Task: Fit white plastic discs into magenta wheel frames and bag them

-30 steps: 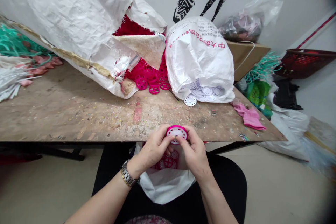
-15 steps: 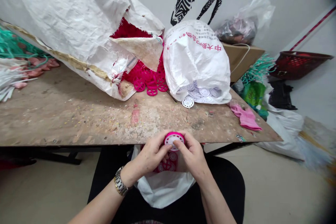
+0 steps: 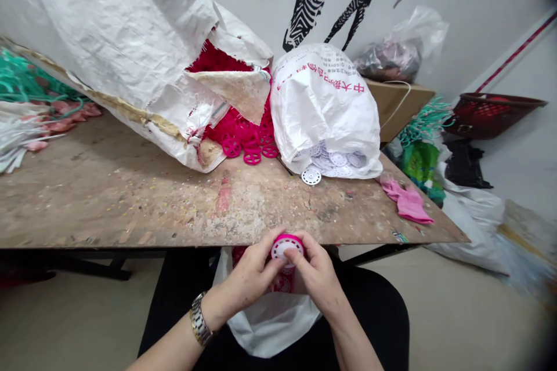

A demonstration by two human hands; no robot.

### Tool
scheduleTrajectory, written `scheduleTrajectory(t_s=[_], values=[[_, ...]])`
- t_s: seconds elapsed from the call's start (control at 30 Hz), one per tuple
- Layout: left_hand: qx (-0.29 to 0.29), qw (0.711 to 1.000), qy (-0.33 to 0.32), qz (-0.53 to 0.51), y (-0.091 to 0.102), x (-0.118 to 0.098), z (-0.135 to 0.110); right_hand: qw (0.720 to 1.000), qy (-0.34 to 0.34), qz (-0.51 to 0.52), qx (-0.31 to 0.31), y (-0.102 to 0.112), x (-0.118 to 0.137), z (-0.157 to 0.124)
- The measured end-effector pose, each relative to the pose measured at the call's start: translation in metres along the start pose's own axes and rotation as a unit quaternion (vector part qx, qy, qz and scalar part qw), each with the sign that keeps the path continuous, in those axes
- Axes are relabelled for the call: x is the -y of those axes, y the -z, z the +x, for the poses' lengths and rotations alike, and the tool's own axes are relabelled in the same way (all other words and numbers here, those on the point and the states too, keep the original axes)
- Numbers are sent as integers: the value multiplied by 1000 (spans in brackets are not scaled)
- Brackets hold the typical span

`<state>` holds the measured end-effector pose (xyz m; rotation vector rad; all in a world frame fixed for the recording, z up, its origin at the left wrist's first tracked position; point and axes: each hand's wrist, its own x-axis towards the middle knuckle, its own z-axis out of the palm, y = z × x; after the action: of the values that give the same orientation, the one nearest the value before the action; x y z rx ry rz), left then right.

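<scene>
Both hands hold a magenta plastic wheel rim (image 3: 287,246) with a white disc seated inside it, just below the table's front edge. My left hand (image 3: 248,281), with a metal wristwatch (image 3: 199,319) on its wrist, grips the rim's left side. My right hand (image 3: 317,281) presses its fingers on the rim's right side and partly covers the disc. Below them, an open white plastic bag (image 3: 270,327) rests on my lap, holding assembled pink-and-white wheels (image 3: 281,284) that are partly hidden by my hands.
A worn wooden table (image 3: 130,208) holds a torn woven sack (image 3: 130,40) spilling magenta wheels (image 3: 252,153) and a white sack (image 3: 324,110) spilling white discs (image 3: 335,159). A pink cloth (image 3: 407,203) lies at the right. Green-and-pink plastic pieces (image 3: 26,93) lie at the left.
The hands and wheel sit lower in the view, and the table and sacks have shifted with them, so the camera has tilted. Both hands keep their hold on the wheel.
</scene>
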<state>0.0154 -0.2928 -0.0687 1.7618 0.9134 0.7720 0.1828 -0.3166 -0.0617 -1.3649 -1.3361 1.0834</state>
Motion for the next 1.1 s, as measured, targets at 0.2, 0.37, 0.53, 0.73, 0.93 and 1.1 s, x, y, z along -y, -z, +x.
scheduleTrajectory(t_s=[0.2, 0.37, 0.53, 0.73, 0.93, 1.1], values=[[44, 998, 25, 48, -2, 0, -4, 999, -44, 17, 0, -2, -11, -7], [129, 983, -4, 134, 22, -18, 14, 998, -52, -18, 24, 12, -23, -9], [11, 949, -66, 307, 61, -21, 62, 965, -100, -206, 126, 30, -44, -12], [-67, 835, 10, 547, 98, -1, 139, 941, -93, -285, 156, 37, -43, -18], [-73, 812, 39, 578, 110, 24, 180, 980, -3, -172, 101, 56, 2, 1], [-55, 811, 27, 582, 115, 33, 184, 958, 92, -266, -45, 81, 12, 50]])
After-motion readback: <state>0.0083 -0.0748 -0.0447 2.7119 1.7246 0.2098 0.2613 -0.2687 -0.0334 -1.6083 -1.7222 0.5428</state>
